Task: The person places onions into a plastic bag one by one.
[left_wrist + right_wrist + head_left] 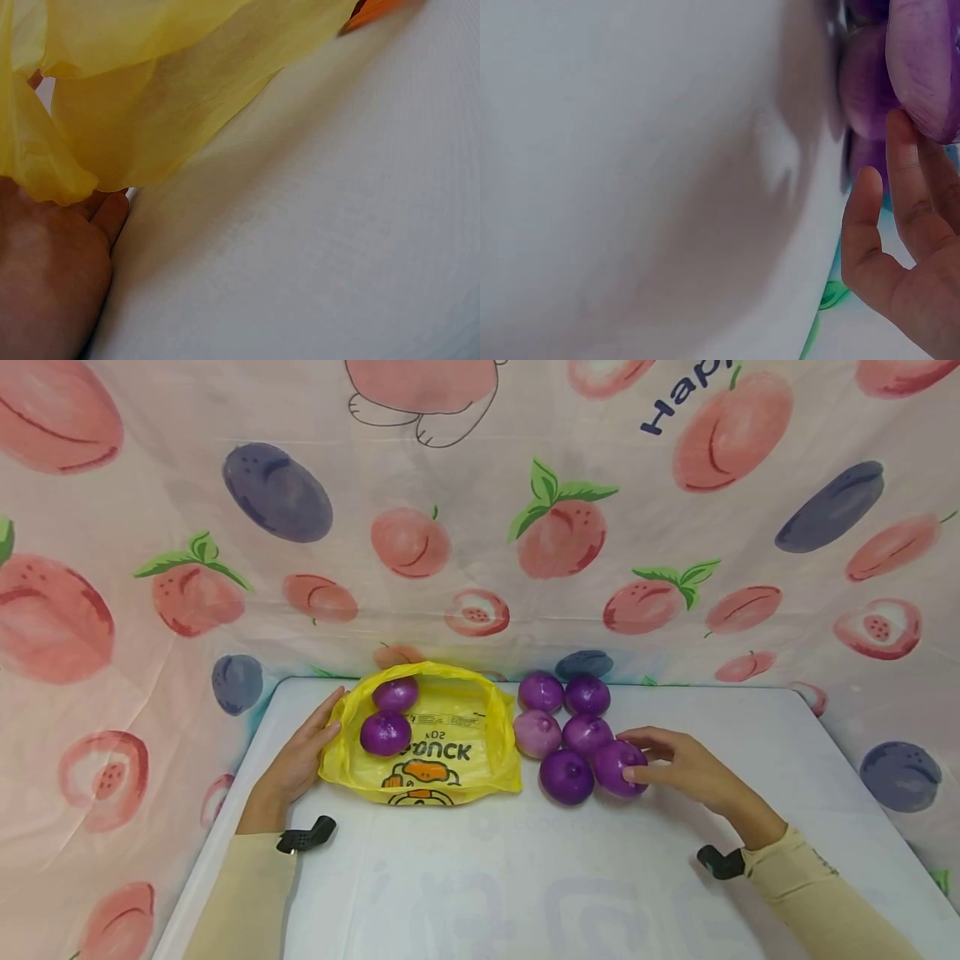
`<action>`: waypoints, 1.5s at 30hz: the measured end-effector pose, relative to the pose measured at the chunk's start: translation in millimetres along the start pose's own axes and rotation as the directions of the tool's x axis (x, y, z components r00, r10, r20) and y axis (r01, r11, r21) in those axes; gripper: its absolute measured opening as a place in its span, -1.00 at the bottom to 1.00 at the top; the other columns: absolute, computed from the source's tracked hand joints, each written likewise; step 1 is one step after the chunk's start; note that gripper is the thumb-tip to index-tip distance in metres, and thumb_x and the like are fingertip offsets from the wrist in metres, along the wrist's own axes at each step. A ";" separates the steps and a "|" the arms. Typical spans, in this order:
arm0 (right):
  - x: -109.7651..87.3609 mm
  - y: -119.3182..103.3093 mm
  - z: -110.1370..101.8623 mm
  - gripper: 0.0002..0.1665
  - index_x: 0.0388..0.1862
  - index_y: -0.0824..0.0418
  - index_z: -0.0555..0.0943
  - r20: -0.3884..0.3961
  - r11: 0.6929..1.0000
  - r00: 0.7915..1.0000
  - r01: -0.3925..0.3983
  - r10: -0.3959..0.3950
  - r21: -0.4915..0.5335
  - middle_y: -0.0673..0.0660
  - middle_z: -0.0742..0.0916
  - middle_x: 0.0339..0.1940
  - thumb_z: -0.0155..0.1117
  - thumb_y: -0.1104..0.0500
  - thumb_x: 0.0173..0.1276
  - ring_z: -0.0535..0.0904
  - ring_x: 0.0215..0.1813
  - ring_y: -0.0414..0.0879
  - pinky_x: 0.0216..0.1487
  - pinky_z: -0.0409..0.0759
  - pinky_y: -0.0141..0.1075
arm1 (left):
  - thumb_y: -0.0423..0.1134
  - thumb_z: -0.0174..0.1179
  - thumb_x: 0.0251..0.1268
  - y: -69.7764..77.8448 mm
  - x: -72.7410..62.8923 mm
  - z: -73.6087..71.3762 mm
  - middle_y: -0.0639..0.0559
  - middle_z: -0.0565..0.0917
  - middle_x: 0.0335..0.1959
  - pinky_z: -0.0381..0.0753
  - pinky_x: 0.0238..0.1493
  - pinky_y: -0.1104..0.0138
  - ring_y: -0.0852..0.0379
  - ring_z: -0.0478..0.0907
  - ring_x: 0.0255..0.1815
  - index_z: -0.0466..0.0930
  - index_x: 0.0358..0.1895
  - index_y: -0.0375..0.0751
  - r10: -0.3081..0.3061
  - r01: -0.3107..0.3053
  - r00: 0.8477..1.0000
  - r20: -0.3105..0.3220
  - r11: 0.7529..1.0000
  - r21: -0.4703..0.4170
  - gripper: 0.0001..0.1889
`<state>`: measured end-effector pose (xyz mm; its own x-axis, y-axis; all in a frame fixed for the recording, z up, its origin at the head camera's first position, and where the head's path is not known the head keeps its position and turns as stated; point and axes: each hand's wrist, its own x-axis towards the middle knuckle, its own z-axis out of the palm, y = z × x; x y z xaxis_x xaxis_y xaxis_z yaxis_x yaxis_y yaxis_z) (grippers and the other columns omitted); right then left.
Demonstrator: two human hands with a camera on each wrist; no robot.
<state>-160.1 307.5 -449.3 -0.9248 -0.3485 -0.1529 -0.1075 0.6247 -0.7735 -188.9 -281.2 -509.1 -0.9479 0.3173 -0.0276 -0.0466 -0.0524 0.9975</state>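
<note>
In the head view a yellow plastic bag with a duck print lies with its mouth open, two purple onions inside at its left. My left hand holds the bag's left edge; in the left wrist view the yellow film hangs over the fingers, hiding part of them. To the right of the bag, several purple onions sit in a close cluster. My right hand grips the front right onion, thumb in front and fingers behind. The right wrist view shows this onion at the fingertips.
A white-covered table carries everything. Behind it and at the sides hangs a cloth printed with peaches and dark plums. Each wrist wears a small black device.
</note>
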 end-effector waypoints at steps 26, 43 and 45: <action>28.3 -44.4 19.2 -0.39 0.32 -0.03 0.58 0.013 0.986 0.996 0.082 -0.085 0.147 0.08 0.67 0.28 0.50 0.02 0.30 0.55 0.30 0.14 0.13 0.64 -0.18 | -0.04 -0.09 0.67 1.7 -0.5 0.5 0.06 -0.12 0.72 0.31 0.34 0.65 0.06 -0.10 0.68 -0.08 0.66 0.34 -0.021 0.022 1.000 -0.010 1.000 0.006 -0.37; 53.2 -87.7 44.4 -0.34 0.35 -0.10 0.56 0.054 0.970 0.997 0.049 -0.063 0.240 0.16 0.66 0.28 0.51 -0.07 0.28 0.64 0.24 0.12 0.13 0.71 -0.05 | -0.04 -0.09 0.67 2.5 -1.0 0.5 0.04 -0.13 0.73 0.32 0.32 0.65 0.07 -0.10 0.68 -0.09 0.67 0.33 -0.022 0.023 1.000 -0.008 1.000 0.003 -0.36; 57.3 -91.9 48.5 -0.33 0.35 -0.08 0.56 0.062 0.967 0.995 0.056 -0.074 0.249 0.16 0.66 0.29 0.52 -0.07 0.27 0.65 0.23 0.12 0.15 0.71 -0.05 | -0.03 -0.09 0.67 2.4 -0.8 0.6 0.05 -0.14 0.73 0.31 0.32 0.66 0.06 -0.11 0.69 -0.09 0.67 0.33 -0.022 0.022 1.000 -0.006 1.000 0.008 -0.36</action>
<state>-185.5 196.1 -416.8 -0.8900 -0.4360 -0.1331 -0.0652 0.4107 -0.9095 -188.1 -281.0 -506.7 -0.9485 0.3128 -0.0501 -0.0653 -0.0382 0.9971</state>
